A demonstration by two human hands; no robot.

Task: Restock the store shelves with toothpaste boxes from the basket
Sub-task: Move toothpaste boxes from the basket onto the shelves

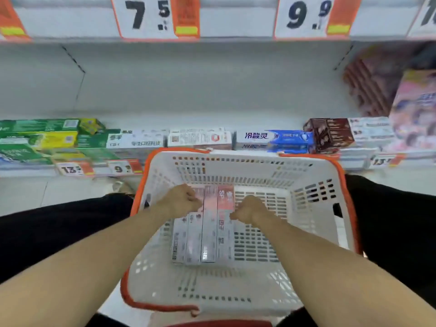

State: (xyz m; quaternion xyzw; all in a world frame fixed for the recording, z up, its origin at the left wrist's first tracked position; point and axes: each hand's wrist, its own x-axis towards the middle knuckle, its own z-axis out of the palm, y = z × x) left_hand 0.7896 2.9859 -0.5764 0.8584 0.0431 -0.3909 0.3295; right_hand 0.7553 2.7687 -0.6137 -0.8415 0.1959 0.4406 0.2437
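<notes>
We are reaching both hands into the white perforated plastic basket [313, 185] with orange rim | left hand [180, 200] and right hand [251, 210], fingers curled, are gripping the far ends of flat pink-white cardboard toothpaste boxes [205, 234] lying side by side on basket floor | stocked shelf [188, 102] is standing behind.

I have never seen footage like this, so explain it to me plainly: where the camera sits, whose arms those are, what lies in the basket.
There is no machine here. One camera sits on a person's head, looking down. The left hand and right hand reach into a white basket with an orange rim. In it lie pink-and-white toothpaste boxes, side by side. Both hands curl at the boxes' far ends; blur hides whether their grip has closed. Behind, the shelf holds a front row of boxes.
</notes>
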